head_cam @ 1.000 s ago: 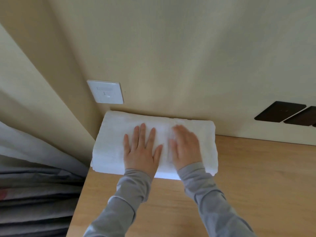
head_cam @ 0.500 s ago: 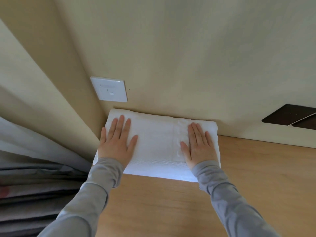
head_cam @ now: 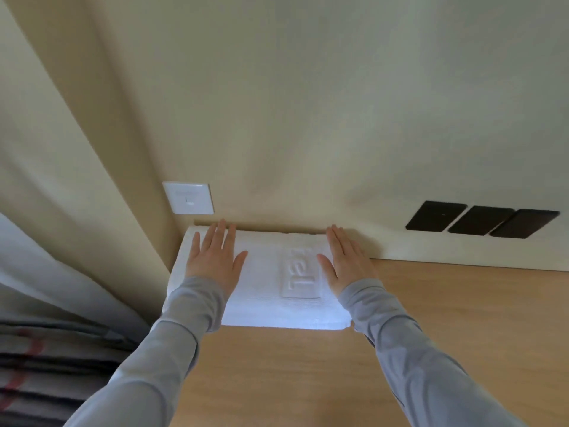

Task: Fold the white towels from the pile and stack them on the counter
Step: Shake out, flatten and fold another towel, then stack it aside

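Our left hand [head_cam: 215,257], fingers flat and spread, presses the left end of the folded white towel [head_cam: 271,272], which lies in the far left corner of the counter [head_cam: 431,334] below a wall switch [head_cam: 188,198]. Our right hand [head_cam: 345,260], equally flat, presses the right end. A second ago both hands lay mid-towel. We judge the smoothing nearly done and the next towel due.

The counter [head_cam: 308,380] is a light wooden top running along the cream wall [head_cam: 338,118] into the left corner. On it, tucked into that back corner and touching the wall, lies a folded white towel [head_cam: 268,291], thick with layers, its front edge square to the counter and a raised lettered panel on top.
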`<state>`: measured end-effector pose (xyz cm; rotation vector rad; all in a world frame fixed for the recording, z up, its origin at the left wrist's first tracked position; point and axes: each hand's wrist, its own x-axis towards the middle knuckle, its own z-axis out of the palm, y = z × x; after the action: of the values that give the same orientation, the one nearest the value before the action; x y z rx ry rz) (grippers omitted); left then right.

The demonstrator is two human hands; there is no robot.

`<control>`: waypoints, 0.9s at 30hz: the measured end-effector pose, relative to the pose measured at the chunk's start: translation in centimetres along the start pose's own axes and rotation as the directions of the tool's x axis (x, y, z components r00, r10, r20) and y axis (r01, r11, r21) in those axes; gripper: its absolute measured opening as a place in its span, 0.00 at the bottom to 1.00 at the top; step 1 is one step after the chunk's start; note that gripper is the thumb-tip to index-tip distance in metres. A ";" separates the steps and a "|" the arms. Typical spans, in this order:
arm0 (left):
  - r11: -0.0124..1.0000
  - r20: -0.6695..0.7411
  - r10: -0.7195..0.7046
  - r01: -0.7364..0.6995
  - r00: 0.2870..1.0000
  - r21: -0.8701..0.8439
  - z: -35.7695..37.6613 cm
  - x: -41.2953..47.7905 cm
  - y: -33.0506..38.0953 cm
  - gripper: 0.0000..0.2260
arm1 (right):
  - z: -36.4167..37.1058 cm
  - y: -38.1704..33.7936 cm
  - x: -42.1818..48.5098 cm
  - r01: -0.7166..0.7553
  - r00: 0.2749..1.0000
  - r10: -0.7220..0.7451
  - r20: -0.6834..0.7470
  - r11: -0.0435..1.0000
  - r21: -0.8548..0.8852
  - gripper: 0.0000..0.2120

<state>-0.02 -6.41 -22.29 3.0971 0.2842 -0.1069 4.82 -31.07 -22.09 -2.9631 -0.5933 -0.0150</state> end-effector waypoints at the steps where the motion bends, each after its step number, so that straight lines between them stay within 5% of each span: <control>1: 1.000 -0.028 0.020 -0.020 0.999 -0.003 -1.1 -0.3 1.1 0.27 | -1.1 0.4 -0.3 -0.007 1.000 0.007 -0.014 1.000 0.002 0.28; 16: 0.952 -0.317 0.307 -0.292 0.897 0.094 -15.4 -8.6 26.3 0.25 | -19.1 18.0 -16.7 -0.227 0.925 0.222 -0.310 0.974 0.020 0.28; 27: 0.796 -0.426 0.575 -0.598 0.699 0.094 -18.9 -20.8 53.7 0.25 | -29.0 38.3 -40.1 -0.538 0.759 0.452 -0.469 0.841 -0.060 0.27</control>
<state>-9.37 -62.22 -0.69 2.9380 -0.7041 0.6058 -17.10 -84.96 0.93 -3.0326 0.2832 -0.7096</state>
